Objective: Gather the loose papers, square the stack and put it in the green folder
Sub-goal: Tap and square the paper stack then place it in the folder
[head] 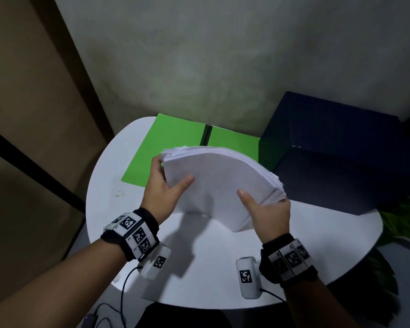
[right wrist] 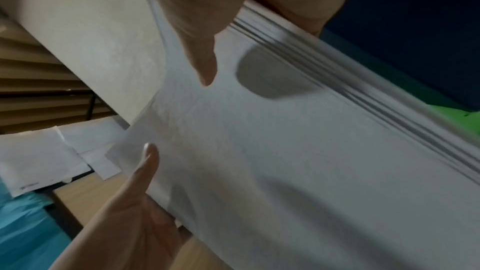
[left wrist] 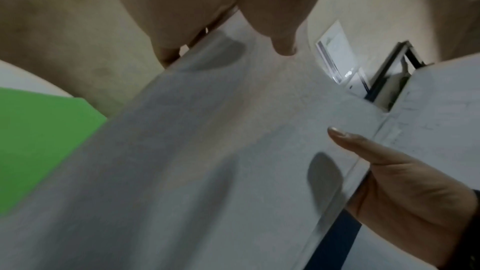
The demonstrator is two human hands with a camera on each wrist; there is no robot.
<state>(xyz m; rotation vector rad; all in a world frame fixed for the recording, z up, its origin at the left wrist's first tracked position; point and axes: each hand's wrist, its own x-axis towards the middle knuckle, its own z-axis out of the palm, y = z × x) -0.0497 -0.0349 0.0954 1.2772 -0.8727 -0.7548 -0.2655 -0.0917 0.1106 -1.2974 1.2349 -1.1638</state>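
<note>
both hands hold the paper stack (head: 219,183) upright on its bottom edge at the table's (head: 104,202) middle: left hand (head: 162,185) and right hand (head: 265,209) clamp opposite sides, thumbs in front. thick, floppy, probably slippery; grip low. green folder (head: 147,159) lies open at the far edge.

Bare white table (head: 199,268) lies open near the wrists; the dark blue box (head: 336,157) walls off the right, overlapping the green folder (head: 152,150).

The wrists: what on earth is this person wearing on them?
Both arms are bare, no sleeves. The left wrist band and right wrist band are black, carrying white blocks printed with black square codes. A white camera pod with its own code and a thin black cable hangs under each.
</note>
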